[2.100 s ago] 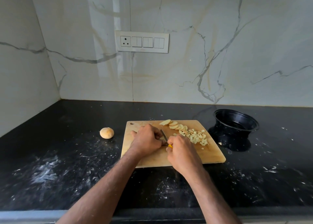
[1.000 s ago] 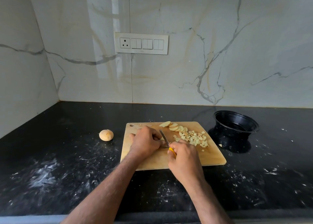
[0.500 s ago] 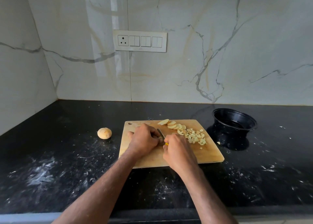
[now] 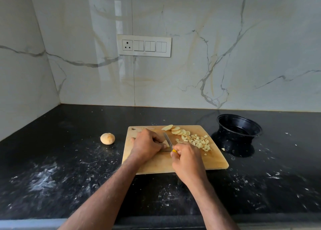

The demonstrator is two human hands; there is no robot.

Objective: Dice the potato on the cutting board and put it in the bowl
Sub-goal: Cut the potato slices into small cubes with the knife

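A wooden cutting board (image 4: 156, 165) lies on the black counter. My left hand (image 4: 147, 144) curls over a pale potato piece (image 4: 165, 142) near the board's middle and holds it down. My right hand (image 4: 187, 158) grips a knife with a yellow handle (image 4: 174, 150); its blade (image 4: 167, 139) stands against the piece. Round potato slices (image 4: 178, 131) lie at the board's far edge, with a heap of diced potato (image 4: 199, 142) to their right. The black bowl (image 4: 238, 127) stands right of the board; I see no potato in it.
A whole small potato (image 4: 107, 138) sits on the counter left of the board. One stray potato bit (image 4: 223, 149) lies between board and bowl. White smears and crumbs speckle the black counter. A switch panel (image 4: 144, 45) hangs on the marble wall behind.
The knife has worked up and down on the piece under my left hand, which stays in place on the board. The camera shifted slightly. Slices, dice and bowl have not moved.
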